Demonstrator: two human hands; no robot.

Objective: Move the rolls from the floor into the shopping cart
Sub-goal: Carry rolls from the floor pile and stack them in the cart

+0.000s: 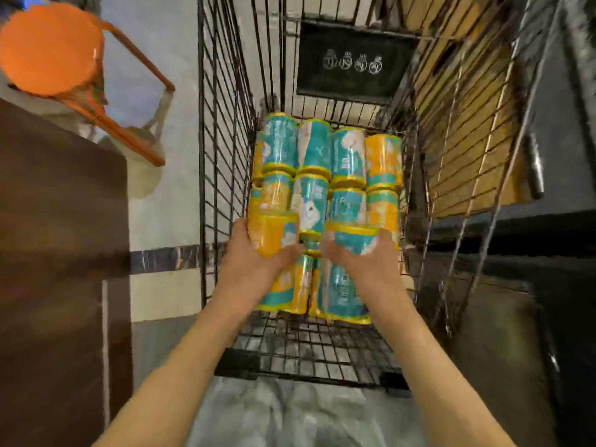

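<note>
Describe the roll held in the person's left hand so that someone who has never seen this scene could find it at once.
Look inside the black wire shopping cart, where teal and yellow wrapped rolls lie in rows. At the near left of the stack, the left hand grips one mostly orange-yellow wrapped roll. It sits raised above the rows, and its neighbours show far more teal.

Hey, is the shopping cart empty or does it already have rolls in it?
Partly filled. Rows of wrapped rolls cover the far end of the shopping cart; bare wire floor shows at the near end.
</note>
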